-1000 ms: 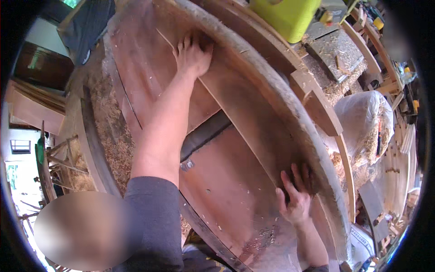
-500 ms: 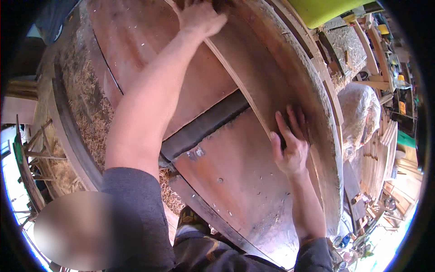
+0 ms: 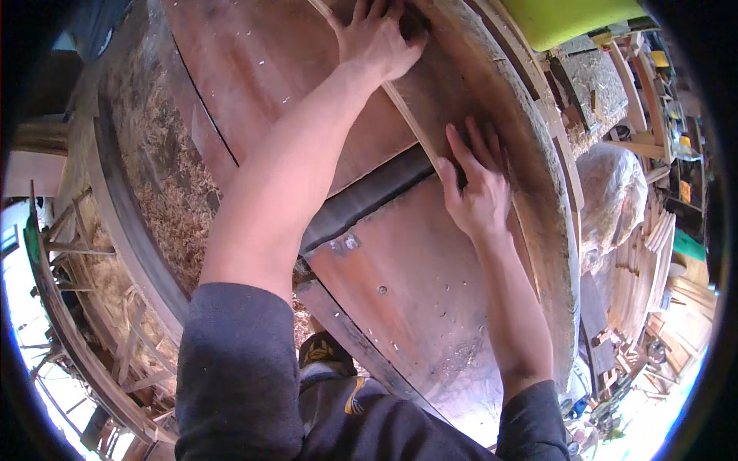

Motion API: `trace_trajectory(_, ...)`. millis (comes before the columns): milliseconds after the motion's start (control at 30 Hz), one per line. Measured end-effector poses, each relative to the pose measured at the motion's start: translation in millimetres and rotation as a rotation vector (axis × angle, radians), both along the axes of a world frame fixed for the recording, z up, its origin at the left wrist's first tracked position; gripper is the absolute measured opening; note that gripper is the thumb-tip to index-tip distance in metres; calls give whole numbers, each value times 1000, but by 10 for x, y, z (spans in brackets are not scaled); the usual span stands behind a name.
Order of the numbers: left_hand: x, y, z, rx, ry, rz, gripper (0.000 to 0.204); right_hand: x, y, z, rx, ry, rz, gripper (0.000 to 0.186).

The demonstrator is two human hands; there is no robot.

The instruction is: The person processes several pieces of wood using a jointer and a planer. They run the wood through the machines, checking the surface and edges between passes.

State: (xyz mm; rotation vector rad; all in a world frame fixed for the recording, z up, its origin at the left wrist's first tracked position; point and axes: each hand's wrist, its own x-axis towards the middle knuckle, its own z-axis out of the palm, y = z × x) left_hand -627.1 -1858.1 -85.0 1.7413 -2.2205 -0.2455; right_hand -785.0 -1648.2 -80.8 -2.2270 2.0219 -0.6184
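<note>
A long, narrow light-wood strip (image 3: 406,112) runs down the inside of a curved, reddish-brown wooden shell, much like a boat hull (image 3: 430,246). At the far end my left hand (image 3: 378,40) lies over the strip, fingers spread against the wood and thumb on the strip's left side. Nearer to me, my right hand (image 3: 481,188) has its thumb beside the strip and its fingers stretched out on the raised side plank (image 3: 530,165). The strip's lower end is partly hidden by my right hand. A dark crosswise band (image 3: 369,196) crosses the shell below my left forearm.
The shell's thick rough rim (image 3: 560,253) rises on the right. Beyond it stand a plastic-wrapped bundle (image 3: 611,196) and stacked boards (image 3: 642,269). Wood shavings (image 3: 173,200) cover the ground at left, near a curved timber (image 3: 134,207). A green surface (image 3: 565,19) is at the top right.
Both hands have shifted farther away along the shell; my left hand also moved right, my right hand slightly left. Both still rest on the wood by the strip.
</note>
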Motion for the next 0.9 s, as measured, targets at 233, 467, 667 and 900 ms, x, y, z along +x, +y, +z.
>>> trace_trajectory(233,193,-380,-32,51,-36,-6,78,152,-422,-101,-81,57,47,43)
trace_trajectory(467,622,-862,-106,-75,-185,-112,77,438,-867,-208,-168,30,104,44)
trace_trajectory(667,720,1282,272,-412,802,-266,54,813,-1567,-139,135,-70,-127,49)
trace_trajectory(900,1744,5562,247,387,745,318,44,2001,-1709,59,88,117,-210,94)
